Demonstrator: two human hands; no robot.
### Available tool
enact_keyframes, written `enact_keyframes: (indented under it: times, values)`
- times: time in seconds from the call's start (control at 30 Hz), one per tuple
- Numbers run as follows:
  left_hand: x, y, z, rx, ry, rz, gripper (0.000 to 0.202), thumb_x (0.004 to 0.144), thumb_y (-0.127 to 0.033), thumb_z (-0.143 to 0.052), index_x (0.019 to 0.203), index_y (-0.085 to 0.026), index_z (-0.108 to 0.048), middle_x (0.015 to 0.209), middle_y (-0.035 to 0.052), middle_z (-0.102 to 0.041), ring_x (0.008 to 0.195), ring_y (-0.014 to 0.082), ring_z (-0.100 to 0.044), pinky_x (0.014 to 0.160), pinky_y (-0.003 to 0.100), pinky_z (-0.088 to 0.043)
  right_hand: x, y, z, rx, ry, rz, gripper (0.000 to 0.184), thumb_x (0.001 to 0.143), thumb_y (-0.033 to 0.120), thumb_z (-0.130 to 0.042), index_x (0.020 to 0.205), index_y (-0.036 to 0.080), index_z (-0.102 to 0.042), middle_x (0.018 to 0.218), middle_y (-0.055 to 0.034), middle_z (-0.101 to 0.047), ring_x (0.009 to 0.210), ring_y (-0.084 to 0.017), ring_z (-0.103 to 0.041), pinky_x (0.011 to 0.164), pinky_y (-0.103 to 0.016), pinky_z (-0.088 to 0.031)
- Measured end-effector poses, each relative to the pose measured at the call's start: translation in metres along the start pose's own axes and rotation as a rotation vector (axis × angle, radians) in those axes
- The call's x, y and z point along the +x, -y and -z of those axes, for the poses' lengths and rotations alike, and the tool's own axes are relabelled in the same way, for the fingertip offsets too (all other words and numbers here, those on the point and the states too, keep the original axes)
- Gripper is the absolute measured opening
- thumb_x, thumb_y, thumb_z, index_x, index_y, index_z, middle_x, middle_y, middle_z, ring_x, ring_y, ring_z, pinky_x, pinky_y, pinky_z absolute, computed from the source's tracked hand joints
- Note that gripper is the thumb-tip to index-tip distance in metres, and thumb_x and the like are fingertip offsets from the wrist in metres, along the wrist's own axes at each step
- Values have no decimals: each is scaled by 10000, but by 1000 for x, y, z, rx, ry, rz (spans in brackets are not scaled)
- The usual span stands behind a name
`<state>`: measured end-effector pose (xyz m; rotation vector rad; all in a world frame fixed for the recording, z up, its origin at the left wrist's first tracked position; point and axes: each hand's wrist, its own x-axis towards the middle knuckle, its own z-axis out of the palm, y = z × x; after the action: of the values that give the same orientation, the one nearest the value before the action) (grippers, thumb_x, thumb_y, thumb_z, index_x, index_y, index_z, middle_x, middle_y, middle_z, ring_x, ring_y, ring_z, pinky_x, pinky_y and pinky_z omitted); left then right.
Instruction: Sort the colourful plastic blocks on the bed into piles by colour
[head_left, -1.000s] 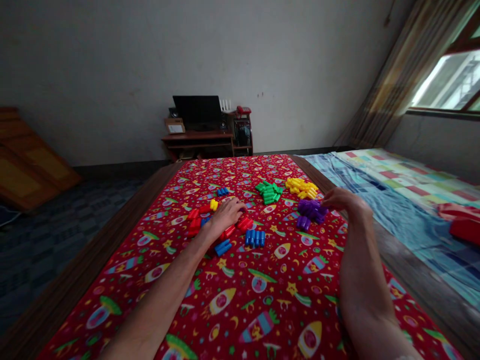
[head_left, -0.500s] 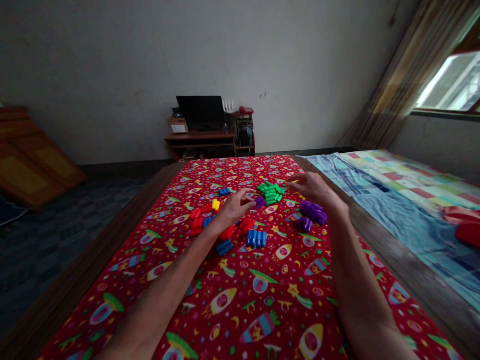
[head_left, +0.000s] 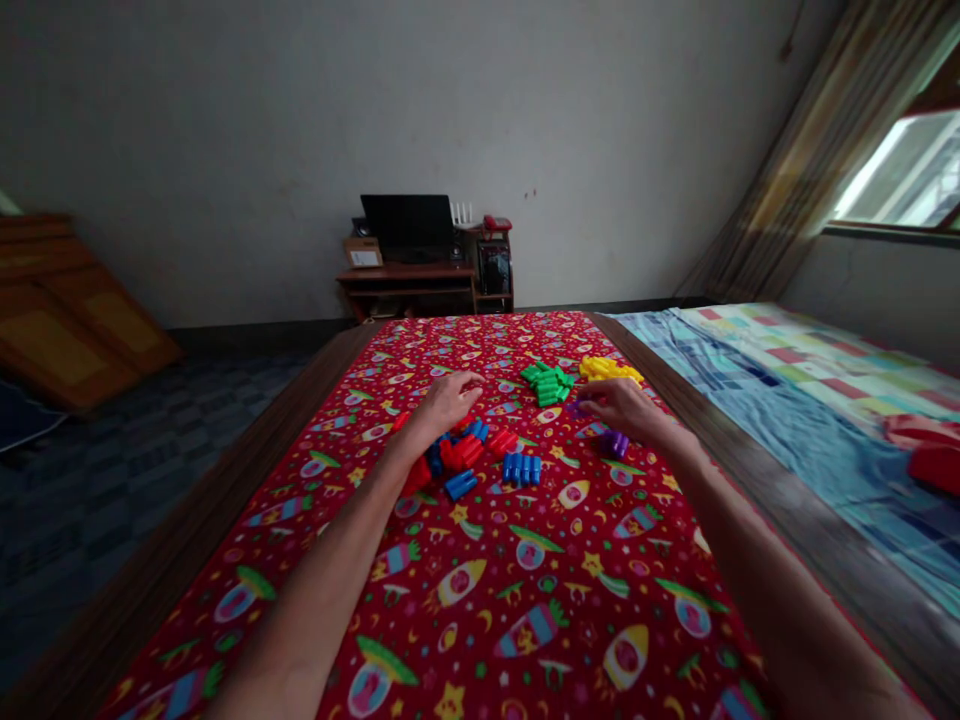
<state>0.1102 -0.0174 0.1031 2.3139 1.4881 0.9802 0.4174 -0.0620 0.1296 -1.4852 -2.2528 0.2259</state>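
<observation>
Several plastic toy blocks lie sorted by colour on a red patterned cloth (head_left: 480, 620). My left hand (head_left: 448, 402) hovers at the far side of a mixed heap of red blocks (head_left: 461, 453) and blue blocks (head_left: 461, 485). Its fingers are bent, thumb apart from the forefinger, with nothing visible between them. At the right, my right hand (head_left: 624, 408) pinches a purple block (head_left: 577, 407), blurred at the fingertips. Another purple block (head_left: 616, 444) shows just below that hand, which partly covers the purple pile. A row of joined blue blocks (head_left: 521, 469) sits between the arms.
Beyond the hands are a green pile (head_left: 548, 384) and a yellow pile (head_left: 609, 369). A wooden table edge (head_left: 675, 400) runs along the right, beside a bed (head_left: 750, 380). Against the far wall stands a desk (head_left: 409, 272) with a monitor (head_left: 407, 228).
A purple block that was by my left hand is now at my right fingertips. My left hand has drawn back to the left. My right hand has come down, uncovering the yellow pile.
</observation>
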Motion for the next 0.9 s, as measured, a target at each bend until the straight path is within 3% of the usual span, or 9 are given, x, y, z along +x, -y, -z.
enact_keyframes:
  times: [0.13,0.23,0.33,0.43,0.53,0.63,0.7,0.77,0.9]
  values:
    - [-4,10,10,5,1,6,274,826,-304,-535,1003,-183,-705,1040,79,-734,972,239,-674,910,358,-512,-46,-46,2,-19,-102,-92,232,818,273,-587,945,180,-758,919,-80,-749,828,-203,-667,735,-269,-473]
    - [-11,20,15,11,-12,20,287,817,-313,-517,979,-176,-709,1029,92,-731,971,252,-675,910,373,-513,-66,-72,2,-75,-112,-178,233,796,245,-599,952,184,-763,881,-85,-753,794,-215,-680,707,-278,-484]
    - [-23,36,20,42,-37,61,261,791,-286,-513,932,-186,-708,1017,90,-731,972,255,-674,910,375,-516,-74,-84,1,-119,-39,-237,254,806,214,-571,967,166,-762,835,-92,-754,745,-214,-682,677,-278,-480]
    - [-39,59,24,84,-76,93,264,787,-278,-504,961,-192,-683,1030,87,-727,994,252,-663,930,387,-511,-76,-81,0,-168,-87,-276,290,825,230,-550,1025,153,-746,892,-115,-757,788,-228,-686,698,-289,-482]
    - [-59,79,23,106,-193,125,324,827,-312,-477,1083,-185,-628,1140,112,-691,1109,257,-618,996,408,-473,-68,-60,-4,-181,-212,-253,306,853,274,-527,1053,166,-733,927,-113,-755,847,-232,-687,741,-291,-486]
    - [-74,94,13,65,-355,236,374,885,-337,-402,1171,-166,-569,1229,154,-640,1186,255,-578,1043,421,-437,-49,-19,-25,-102,-201,-135,319,901,305,-472,989,155,-739,880,-118,-746,834,-228,-687,771,-296,-494]
    - [-80,101,5,31,-408,301,380,915,-339,-347,1183,-164,-553,1223,163,-638,1181,250,-583,1043,428,-437,-35,15,-54,2,-155,-8,350,933,316,-434,1029,147,-724,983,-145,-732,912,-241,-682,843,-329,-498]
    - [-83,105,-1,12,-422,324,391,935,-342,-305,1186,-165,-546,1218,167,-641,1169,248,-594,1037,438,-441,-23,47,-91,92,-153,78,397,942,356,-448,1217,147,-644,1270,-185,-624,1191,-289,-576,993,-400,-447]
    - [-83,112,-5,3,-428,327,421,958,-369,-259,1197,-166,-539,1217,169,-645,1166,247,-604,1032,439,-446,0,92,-152,218,-104,56,540,961,413,-414,1442,170,-429,1478,-186,-426,1424,-318,-308,1125,-508,-313]
